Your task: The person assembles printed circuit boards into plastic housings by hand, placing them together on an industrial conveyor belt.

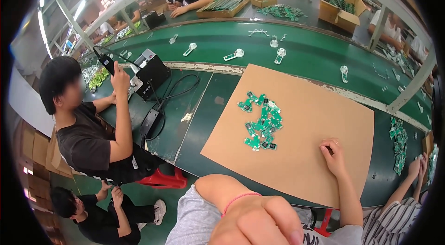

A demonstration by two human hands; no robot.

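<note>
My left hand (259, 224), with a pink cord bracelet (238, 198) at its wrist, is raised close to the view at the bottom middle. Its fingers are curled, and the lower edge cuts off part of them, so anything inside is hidden. On the right part of a brown cardboard sheet (296, 171) rests my right hand (331, 151), loosely curled with nothing visible in it. Left of that hand, apart from it, a loose pile of small green circuit boards (264, 122) lies on the cardboard.
Beyond the cardboard runs a green conveyor belt (208, 36) carrying white plastic parts (279, 56). To the left, a seated person (88, 124) holds a black handheld device beside a black box (152, 76). More green boards (397, 145) lie at right, near another person's hands (417, 166).
</note>
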